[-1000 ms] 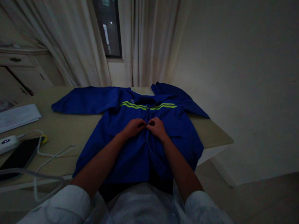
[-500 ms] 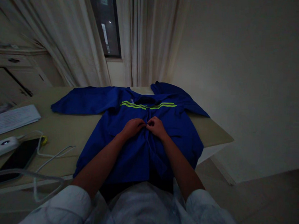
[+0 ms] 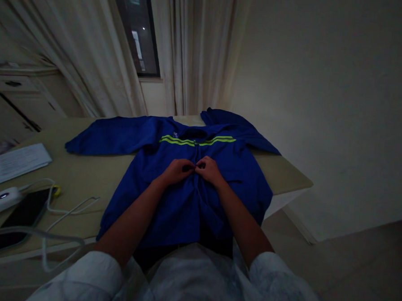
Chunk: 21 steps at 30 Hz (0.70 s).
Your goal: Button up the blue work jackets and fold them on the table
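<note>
A blue jacket (image 3: 171,212) with yellow-green chest stripes lies spread on a table, collar away from me and sleeves out to both sides. My left hand (image 3: 179,170) pinches the left edge of its front opening, below the stripes. Right beside it, my right hand (image 3: 208,169) is closed on the other front edge, the fingertips of both hands nearly touching. Above the hands the front edges lie together; below them the opening parts near the hem. Whatever small fastener may be between the fingertips is too small to make out.
On the table (image 3: 85,176) at the left are a phone (image 3: 20,219), a white power strip (image 3: 1,201), white cables (image 3: 71,212) and printed papers (image 3: 16,164). Curtains (image 3: 199,51) and a window stand behind; a wall (image 3: 324,107) is at the right.
The view has shifted slightly, moving the scene a little left. My left fingers are curled with a wider gap behind the fingertips; both hands stay at the same place on the jacket front.
</note>
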{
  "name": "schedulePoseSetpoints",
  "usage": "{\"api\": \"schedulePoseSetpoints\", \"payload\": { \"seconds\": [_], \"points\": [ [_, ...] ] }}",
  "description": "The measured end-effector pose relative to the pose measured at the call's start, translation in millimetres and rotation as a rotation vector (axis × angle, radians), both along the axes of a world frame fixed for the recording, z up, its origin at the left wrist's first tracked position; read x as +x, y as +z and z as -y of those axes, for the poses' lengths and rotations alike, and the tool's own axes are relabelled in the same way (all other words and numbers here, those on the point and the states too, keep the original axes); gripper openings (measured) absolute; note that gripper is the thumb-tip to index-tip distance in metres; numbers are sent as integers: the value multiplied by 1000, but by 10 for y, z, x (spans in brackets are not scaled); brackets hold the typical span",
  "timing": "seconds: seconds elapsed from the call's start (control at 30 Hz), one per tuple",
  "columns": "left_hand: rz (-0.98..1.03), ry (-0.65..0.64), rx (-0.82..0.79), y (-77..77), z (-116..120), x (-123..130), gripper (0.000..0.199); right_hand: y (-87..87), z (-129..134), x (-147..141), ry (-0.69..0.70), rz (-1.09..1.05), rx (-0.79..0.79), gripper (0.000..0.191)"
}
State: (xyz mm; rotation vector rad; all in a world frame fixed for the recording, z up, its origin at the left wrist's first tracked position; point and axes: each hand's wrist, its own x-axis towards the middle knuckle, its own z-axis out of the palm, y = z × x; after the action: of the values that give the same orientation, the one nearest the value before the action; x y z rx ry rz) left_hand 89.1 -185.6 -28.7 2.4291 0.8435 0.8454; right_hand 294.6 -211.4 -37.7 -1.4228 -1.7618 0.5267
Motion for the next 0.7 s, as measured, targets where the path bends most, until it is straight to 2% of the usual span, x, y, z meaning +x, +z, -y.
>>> {"api": "schedulePoseSetpoints", "payload": {
  "seconds": [0.23, 0.47, 0.7],
  "points": [
    [19, -60, -164, 25, -30, -47, 19, 14, -5, 9, -3, 47, 26, 7],
    [-120, 124, 17, 40, 44, 27, 18, 8, -1, 10, 30, 30, 29, 9],
    [-140, 54, 112, 10, 23, -1, 18, 10, 18, -9, 48, 54, 59, 12]
  ]
}}
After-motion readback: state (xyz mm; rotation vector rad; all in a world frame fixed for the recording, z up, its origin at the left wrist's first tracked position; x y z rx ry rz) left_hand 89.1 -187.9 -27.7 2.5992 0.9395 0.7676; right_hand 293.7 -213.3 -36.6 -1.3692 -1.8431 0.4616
